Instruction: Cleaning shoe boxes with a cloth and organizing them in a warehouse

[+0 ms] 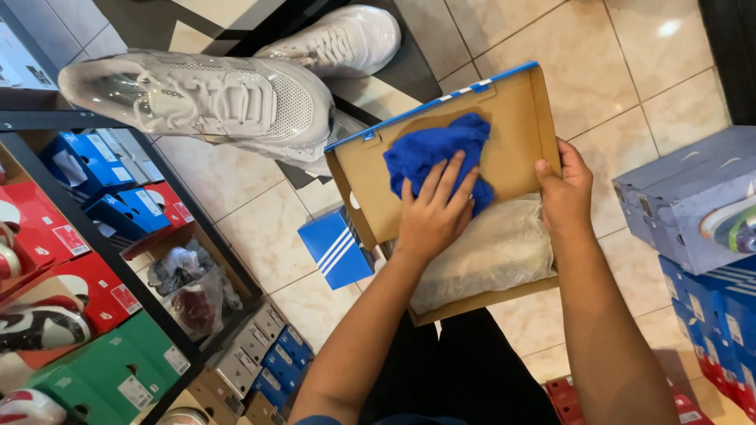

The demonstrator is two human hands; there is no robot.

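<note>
My left hand (pixel 435 211) presses a crumpled blue cloth (pixel 435 151) against the brown inside of an open cardboard shoe box lid (pixel 520 102) with a blue rim. My right hand (pixel 565 190) grips the right edge of the box where lid and base meet. White tissue paper (pixel 492 252) fills the box base below the cloth. The box rests in my lap above my dark trousers (pixel 465 370).
A white sneaker (pixel 209 98) lies on a dark shelf at upper left, a second white sneaker (pixel 339 38) behind it. Racks of red, green and blue shoe boxes (pixel 87 260) stand at left. Stacked blue and grey boxes (pixel 701 236) stand at right. A blue striped box (pixel 337 248) lies on the tiled floor.
</note>
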